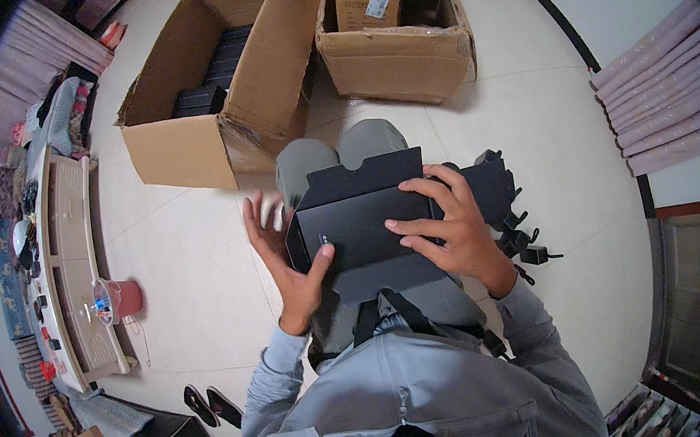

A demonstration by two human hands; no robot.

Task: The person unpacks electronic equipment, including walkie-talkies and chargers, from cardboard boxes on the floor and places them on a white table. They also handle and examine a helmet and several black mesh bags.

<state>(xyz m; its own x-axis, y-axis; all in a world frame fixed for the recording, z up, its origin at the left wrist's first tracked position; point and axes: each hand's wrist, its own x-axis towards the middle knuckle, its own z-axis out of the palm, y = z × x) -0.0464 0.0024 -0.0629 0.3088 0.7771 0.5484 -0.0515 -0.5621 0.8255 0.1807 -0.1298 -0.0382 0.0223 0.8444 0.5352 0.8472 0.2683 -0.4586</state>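
Note:
A black cardboard box (351,227) lies across my lap, with one long flap raised on the far side and another folded out toward me. At its left end is my left hand (291,267): the thumb rests on the box's face, while the other fingers are stretched and spread beside the edge. My right hand (458,228) holds the right end, fingers apart on the face and the palm around the edge. Just right of the box, partly behind that hand, sit several black adapters with cables (523,243). What supports them is mostly hidden.
Ahead on the tiled floor stands a large open carton (173,156) containing several black boxes. Beside it another open carton (394,64) holds a smaller carton (354,13). To the left are a white cabinet (74,273) and a pink bin (128,297); dark shoes (225,406) lie nearer.

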